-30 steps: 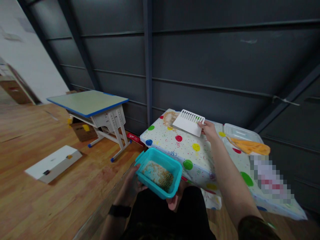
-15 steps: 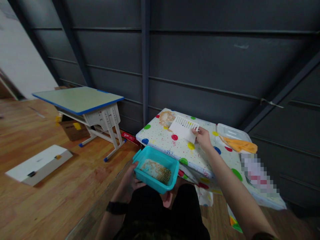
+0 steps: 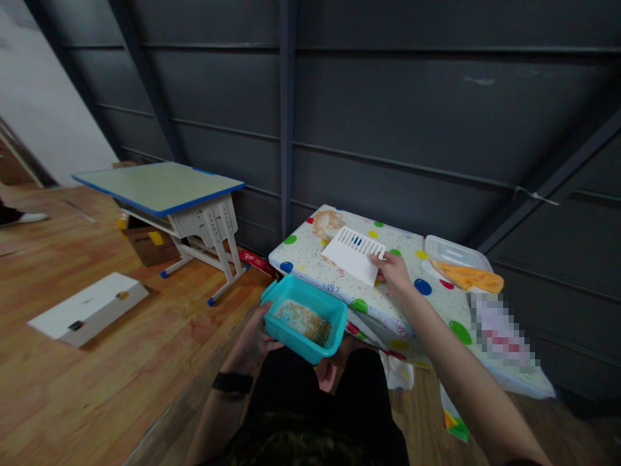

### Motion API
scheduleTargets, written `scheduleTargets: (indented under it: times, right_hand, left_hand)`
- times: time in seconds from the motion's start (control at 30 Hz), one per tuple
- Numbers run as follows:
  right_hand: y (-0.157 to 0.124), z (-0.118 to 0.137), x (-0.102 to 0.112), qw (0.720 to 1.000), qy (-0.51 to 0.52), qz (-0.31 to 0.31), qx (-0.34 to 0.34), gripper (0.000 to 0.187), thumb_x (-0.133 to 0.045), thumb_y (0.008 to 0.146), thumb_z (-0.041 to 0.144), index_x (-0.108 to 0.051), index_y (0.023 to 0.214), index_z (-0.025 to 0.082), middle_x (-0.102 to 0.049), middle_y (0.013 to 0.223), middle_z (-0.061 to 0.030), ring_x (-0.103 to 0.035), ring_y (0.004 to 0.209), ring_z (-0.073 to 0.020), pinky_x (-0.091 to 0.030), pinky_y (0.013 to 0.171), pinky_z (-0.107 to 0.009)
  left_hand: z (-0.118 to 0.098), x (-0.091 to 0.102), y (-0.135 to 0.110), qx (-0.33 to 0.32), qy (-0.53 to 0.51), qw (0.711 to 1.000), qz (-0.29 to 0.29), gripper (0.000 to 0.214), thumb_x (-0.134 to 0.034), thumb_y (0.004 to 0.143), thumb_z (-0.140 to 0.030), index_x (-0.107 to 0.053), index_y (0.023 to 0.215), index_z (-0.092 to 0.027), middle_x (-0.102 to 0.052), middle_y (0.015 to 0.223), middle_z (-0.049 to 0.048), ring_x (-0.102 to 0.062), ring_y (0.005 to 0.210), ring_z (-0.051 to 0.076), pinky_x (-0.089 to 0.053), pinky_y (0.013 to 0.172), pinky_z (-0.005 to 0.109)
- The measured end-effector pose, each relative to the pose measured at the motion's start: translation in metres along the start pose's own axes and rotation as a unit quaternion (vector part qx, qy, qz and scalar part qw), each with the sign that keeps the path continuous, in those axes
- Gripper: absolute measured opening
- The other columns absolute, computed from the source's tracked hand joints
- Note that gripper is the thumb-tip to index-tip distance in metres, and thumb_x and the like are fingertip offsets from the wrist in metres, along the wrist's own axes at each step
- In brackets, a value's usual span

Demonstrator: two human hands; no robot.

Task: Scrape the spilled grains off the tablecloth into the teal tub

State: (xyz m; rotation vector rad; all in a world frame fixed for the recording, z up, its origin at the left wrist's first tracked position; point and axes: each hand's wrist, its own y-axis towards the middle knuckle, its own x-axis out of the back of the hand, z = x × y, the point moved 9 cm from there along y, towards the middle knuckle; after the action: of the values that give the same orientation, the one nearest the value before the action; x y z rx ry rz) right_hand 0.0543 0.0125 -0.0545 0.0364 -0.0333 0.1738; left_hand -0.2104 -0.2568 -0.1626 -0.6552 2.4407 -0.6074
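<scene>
My left hand is closed on the left end of a teal plastic basin, held above my lap against the table's front edge. Off-white and yellowish grains cover part of its bottom. My right hand pinches the right side of a flat white plate with a row of slots, which lies low over the dotted tablecloth. Some tan grains show along the plate's left edge. Behind it to the left, a patch of tan grains is spread on the cloth.
On the table's right side are a clear plastic tray, an orange cloth and a blurred-out packet. A dark panelled wall rises behind. To the left stand a school desk and a white box on the floor.
My right hand has drawn the slotted plate toward the table's front edge, over a red dot that showed before. The basin stays in my left hand. A person's foot now shows at far left.
</scene>
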Motion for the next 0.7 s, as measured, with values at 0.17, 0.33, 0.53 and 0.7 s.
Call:
scheduleTargets:
  times: [0.17, 0.33, 0.53, 0.7]
  right_hand:
    - [-0.017, -0.006, -0.014, 1.0, 0.012, 0.022, -0.014, 0.042, -0.078, 0.062, 0.042, -0.068, 0.094, 0.016, -0.072, 0.083, -0.0079, -0.064, 0.061, -0.021, -0.052, 0.047, -0.031]
    - [-0.029, 0.001, -0.013, 0.999, -0.007, -0.001, 0.049, 0.046, -0.076, 0.064, 0.051, -0.07, 0.093, 0.016, -0.073, 0.081, -0.008, -0.064, 0.063, -0.0223, -0.05, 0.05, -0.031]
    - [-0.04, 0.009, 0.016, 0.983, -0.059, -0.085, 0.154, 0.043, -0.072, 0.07, 0.053, -0.072, 0.092, 0.017, -0.074, 0.083, -0.0083, -0.066, 0.076, -0.025, -0.051, 0.062, -0.033]
    - [-0.054, -0.002, 0.026, 0.987, -0.038, -0.08, 0.133, 0.038, -0.073, 0.072, 0.048, -0.073, 0.092, 0.017, -0.074, 0.089, -0.0077, -0.065, 0.076, -0.0236, -0.05, 0.064, -0.033]
  left_hand:
    - [-0.002, -0.001, -0.001, -0.012, 0.001, 1.0, 0.012, 0.051, -0.058, 0.085, -0.049, -0.053, 0.131, -0.027, -0.07, 0.108, 0.0073, -0.071, 0.072, 0.023, -0.062, 0.064, 0.039]
    - [-0.003, -0.003, -0.004, -0.018, -0.002, 1.0, 0.019, 0.051, -0.058, 0.085, -0.05, -0.053, 0.13, -0.026, -0.071, 0.099, 0.0064, -0.071, 0.073, 0.022, -0.061, 0.065, 0.037]
    - [-0.003, -0.004, -0.005, -0.023, -0.011, 0.999, 0.019, 0.051, -0.058, 0.085, -0.052, -0.053, 0.129, -0.027, -0.07, 0.107, 0.0074, -0.071, 0.076, 0.023, -0.061, 0.067, 0.039]
    - [-0.002, -0.001, -0.003, -0.017, -0.012, 1.0, 0.008, 0.053, -0.058, 0.085, -0.05, -0.051, 0.131, -0.023, -0.07, 0.106, 0.0093, -0.071, 0.073, 0.022, -0.061, 0.062, 0.037]
